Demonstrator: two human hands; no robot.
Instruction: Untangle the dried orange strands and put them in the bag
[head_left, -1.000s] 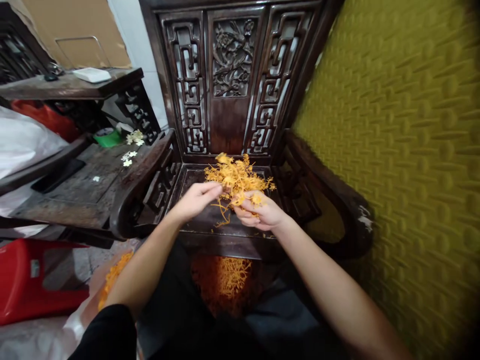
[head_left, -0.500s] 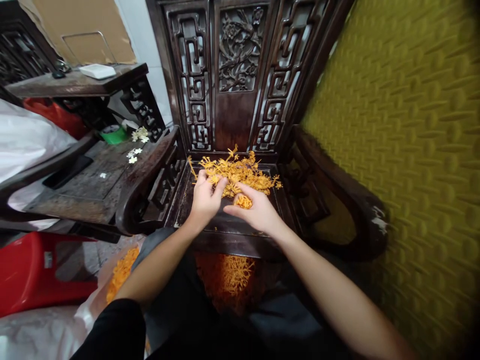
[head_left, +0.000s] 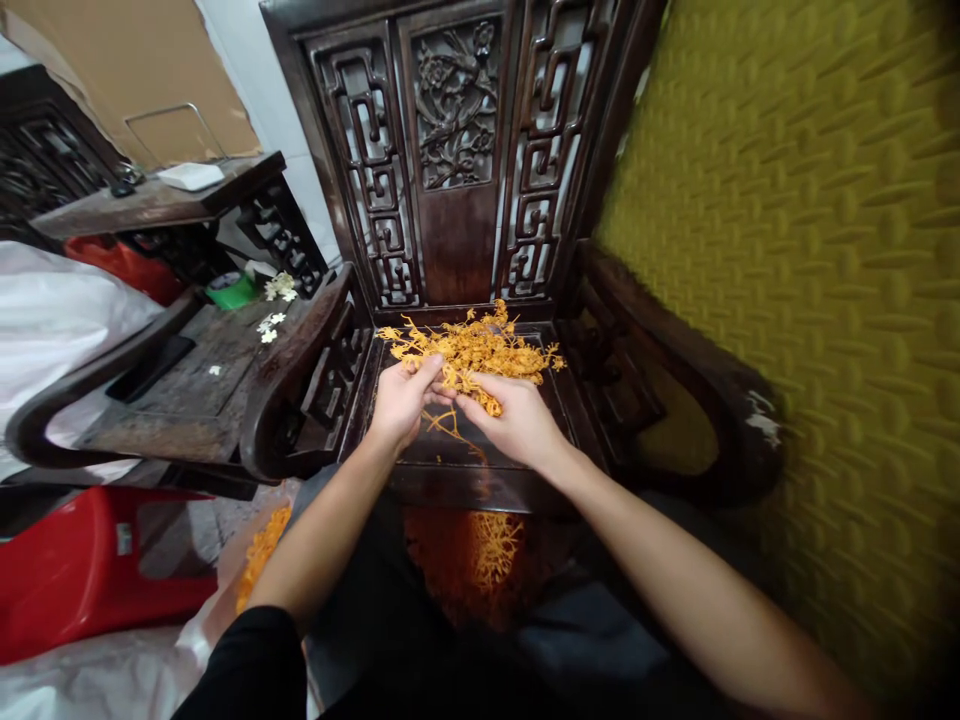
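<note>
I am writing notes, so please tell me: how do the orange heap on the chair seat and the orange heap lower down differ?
The seat heap spreads wide; the lower heap shows narrower. The seat heap looks dense and bushy, while the lower heap shows thin, more open stems. Both are orange and branching.

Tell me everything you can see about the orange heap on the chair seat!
The heap is a loose, tangled mass of thin, branching orange-yellow sprigs, plant-like in look. It sprawls sideways across the dark seat, before the carved back. The left hand and right hand hold sprigs at its front edge.
</note>
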